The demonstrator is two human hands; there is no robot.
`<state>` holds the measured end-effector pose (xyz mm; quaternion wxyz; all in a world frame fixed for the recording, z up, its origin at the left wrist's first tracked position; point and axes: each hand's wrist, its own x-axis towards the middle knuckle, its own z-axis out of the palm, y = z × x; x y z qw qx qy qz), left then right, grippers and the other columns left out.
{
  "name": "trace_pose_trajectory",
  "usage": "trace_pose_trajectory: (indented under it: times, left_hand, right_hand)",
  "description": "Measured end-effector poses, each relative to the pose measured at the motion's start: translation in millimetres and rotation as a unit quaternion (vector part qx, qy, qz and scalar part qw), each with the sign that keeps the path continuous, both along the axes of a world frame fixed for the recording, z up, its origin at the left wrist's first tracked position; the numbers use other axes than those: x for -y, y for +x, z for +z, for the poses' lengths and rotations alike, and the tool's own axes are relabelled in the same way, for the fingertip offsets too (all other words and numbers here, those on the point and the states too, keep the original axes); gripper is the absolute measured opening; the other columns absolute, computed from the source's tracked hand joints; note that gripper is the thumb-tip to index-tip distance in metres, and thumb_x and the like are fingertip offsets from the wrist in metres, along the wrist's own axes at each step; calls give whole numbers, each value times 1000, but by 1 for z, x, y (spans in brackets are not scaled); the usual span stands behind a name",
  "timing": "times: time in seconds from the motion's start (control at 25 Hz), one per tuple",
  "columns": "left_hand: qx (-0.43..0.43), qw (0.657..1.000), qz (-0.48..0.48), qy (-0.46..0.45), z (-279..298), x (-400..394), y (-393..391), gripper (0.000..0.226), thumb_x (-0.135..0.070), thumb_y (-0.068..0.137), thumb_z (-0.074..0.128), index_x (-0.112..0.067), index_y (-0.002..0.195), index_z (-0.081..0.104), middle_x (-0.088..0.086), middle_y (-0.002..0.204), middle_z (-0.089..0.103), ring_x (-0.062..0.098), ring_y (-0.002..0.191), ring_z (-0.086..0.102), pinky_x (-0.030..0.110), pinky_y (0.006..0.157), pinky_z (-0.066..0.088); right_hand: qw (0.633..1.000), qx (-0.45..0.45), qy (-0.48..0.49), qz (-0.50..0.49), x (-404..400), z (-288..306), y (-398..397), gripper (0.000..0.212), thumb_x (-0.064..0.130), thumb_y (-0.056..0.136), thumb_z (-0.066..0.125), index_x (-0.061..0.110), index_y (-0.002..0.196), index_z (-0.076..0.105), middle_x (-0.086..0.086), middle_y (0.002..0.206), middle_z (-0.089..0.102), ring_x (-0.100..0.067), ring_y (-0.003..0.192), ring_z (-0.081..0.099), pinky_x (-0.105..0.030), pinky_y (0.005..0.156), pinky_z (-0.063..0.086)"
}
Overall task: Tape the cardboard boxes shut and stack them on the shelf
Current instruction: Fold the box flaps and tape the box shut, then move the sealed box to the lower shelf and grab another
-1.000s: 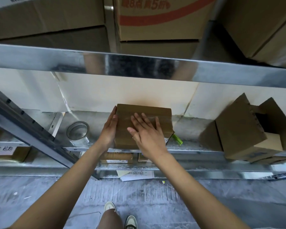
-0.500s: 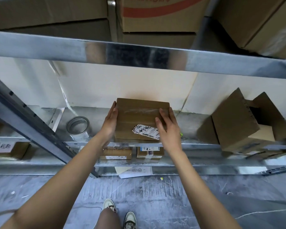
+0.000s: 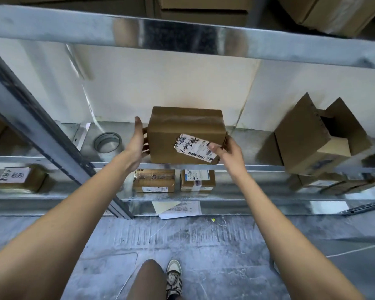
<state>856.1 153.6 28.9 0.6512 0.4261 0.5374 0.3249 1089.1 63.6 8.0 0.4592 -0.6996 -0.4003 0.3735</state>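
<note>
Your left hand (image 3: pixel 139 140) and right hand (image 3: pixel 227 149) clamp the box (image 3: pixel 182 131) from both sides at frame centre, fingers curled round its edges. That grip looks meant to lift it off the shelf (image 3: pixel 258 167) squarely.

Loose papers (image 3: pixel 179 210) on grey floor (image 3: pixel 204 245)

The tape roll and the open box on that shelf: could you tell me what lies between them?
The head view shows the taped box, held by the left hand and right hand.

Left hand (image 3: pixel 139 140): fingers hidden behind taped box (image 3: pixel 182 131). Label (image 3: pixel 196 148) print too blurred to read. At 3 o'clock, open box (image 3: pixel 312 137) interior dark. Top boxes (image 3: pixel 333 11) cropped.
</note>
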Motion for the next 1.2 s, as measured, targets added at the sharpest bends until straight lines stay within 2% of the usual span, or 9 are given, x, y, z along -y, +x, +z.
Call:
trace_pose_trajectory:
  times: [0.12, 0.24, 0.32, 0.44, 0.56, 0.72, 0.92, 1.08, 1.2]
  left_hand:
    - [-12, 1000, -2, 26, 6, 22, -15, 70, -62, 95, 4, -23, 139, 43, 1, 110, 60, 21, 110, 54, 38, 102, 39]
    - [-44, 998, 21, 50, -1, 34, -25, 67, -58, 98, 11, -18, 134, 50, 0, 119, 58, 19, 113, 54, 35, 106, 38]
    - [-57, 996, 34, 53, -9, 46, -36, 65, -59, 97, 18, -15, 129, 54, 3, 128, 57, 21, 121, 52, 38, 109, 37]
    - [-56, 998, 26, 30, -20, 79, -54, 59, -59, 97, 24, -21, 130, 53, 0, 127, 58, 18, 119, 54, 38, 106, 39]
    - [-63, 996, 42, 55, -30, 117, -56, 45, -48, 101, 25, -25, 133, 47, -3, 127, 53, 13, 115, 50, 31, 100, 38]
    - [-106, 993, 40, 30, -47, 161, -38, 40, -43, 102, 27, -19, 131, 41, 0, 125, 47, 16, 111, 43, 27, 91, 29]
    - [-73, 992, 37, -95, -92, 208, 5, 38, -48, 99, 34, -23, 120, 52, 3, 121, 59, 22, 108, 57, 37, 90, 46]
    - [-35, 982, 62, -175, -123, 238, 74, 32, -43, 100, 36, -24, 109, 60, 5, 119, 62, 22, 104, 59, 40, 94, 47]
    - [-32, 977, 81, -194, -134, 240, 137, 37, -43, 100, 36, -22, 121, 58, 4, 120, 61, 22, 108, 56, 31, 82, 46]
  right_hand:
    - [996, -42, 59, -58, 8, 8, -13, 45, 47, 79, 71, 19, 113, 62, -6, 116, 65, -17, 104, 63, -35, 92, 52]
    - [993, -60, 35, -92, 19, 5, -32, 38, 58, 80, 64, 25, 101, 60, -8, 115, 63, -21, 107, 60, -44, 98, 47]
    - [987, -121, 23, -101, 37, 2, -49, 29, 51, 89, 57, 25, 102, 61, -1, 110, 67, -15, 104, 62, -36, 95, 49]
    - [982, -154, 11, -109, 75, -5, -71, 26, 38, 98, 48, 20, 107, 63, 8, 101, 67, 1, 89, 61, -6, 68, 45]
    - [977, -144, 7, -157, 112, -16, -81, 19, 24, 100, 45, 17, 114, 56, 9, 100, 61, 1, 88, 55, -1, 61, 39]
    - [974, -141, -17, -175, 164, -31, -78, 15, 18, 99, 45, 13, 111, 53, 6, 95, 59, 1, 81, 54, -3, 58, 40]
    - [958, -173, -89, -211, 219, -77, -39, 18, 23, 99, 48, 14, 112, 55, -8, 109, 64, -16, 93, 61, -22, 75, 49]
    - [948, -173, -142, -225, 242, -106, 25, 18, 24, 99, 48, 13, 111, 56, -9, 107, 65, -15, 87, 61, -21, 70, 48]
    - [940, -179, -168, -236, 243, -125, 76, 18, 28, 99, 48, 16, 110, 55, -10, 105, 65, -23, 90, 62, -35, 77, 50]
